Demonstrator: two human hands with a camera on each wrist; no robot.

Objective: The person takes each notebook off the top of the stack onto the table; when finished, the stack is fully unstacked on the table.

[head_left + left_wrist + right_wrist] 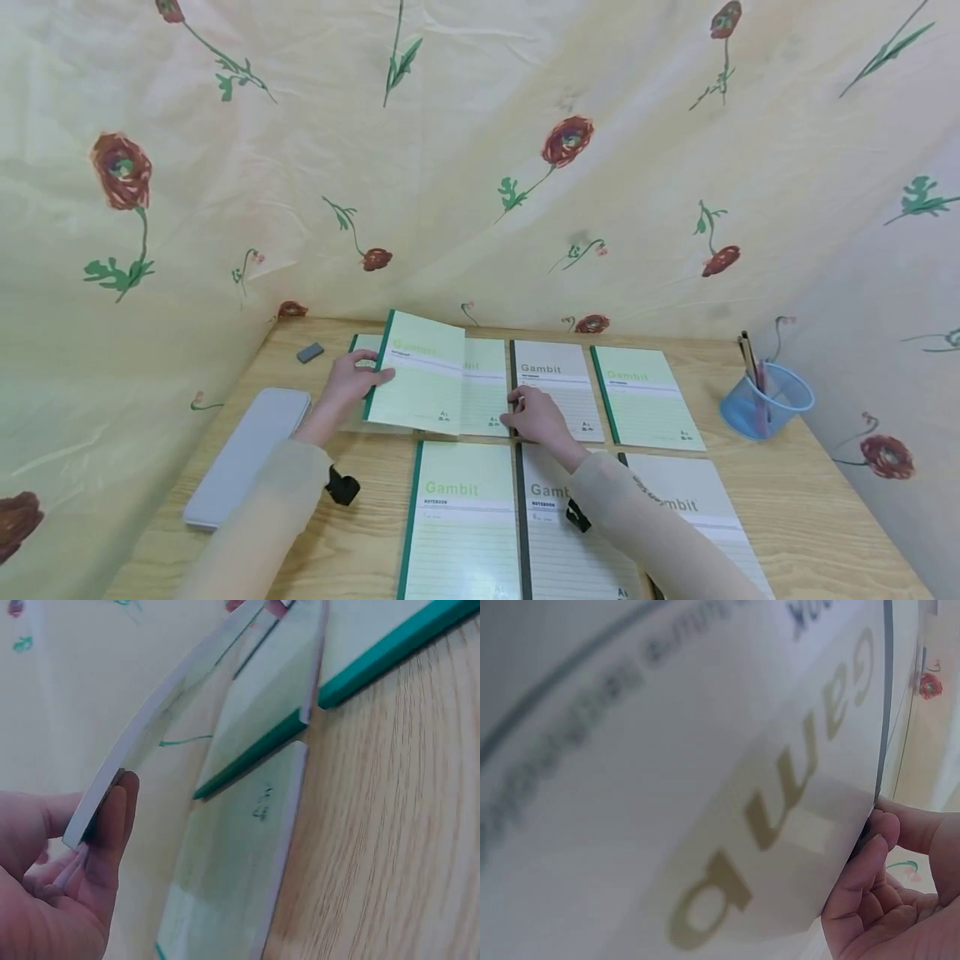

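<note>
My left hand (pixel 352 383) grips a pale green notebook (pixel 423 375) by its dark green spine; the notebook is lifted and overlaps two other green notebooks in the back row. In the left wrist view its raised edge (pixel 127 742) bows upward, with the thumb on one side and fingers on the other. My right hand (pixel 538 417) is at the dark spine of a grey-white notebook (pixel 566 383) in the back row, thumb and curled fingers pinching at that edge. Close up in the right wrist view, a grey notebook cover (pixel 720 780) with "Gambit" lettering fills most of the picture.
A front row holds a green notebook (pixel 465 525) and two grey ones, partly under my right forearm. Another green notebook (pixel 645 396) lies at the back right. A blue mesh pen cup (pixel 765 404) stands beyond. On the left are a white case (pixel 247 454) and a grey eraser (pixel 310 352).
</note>
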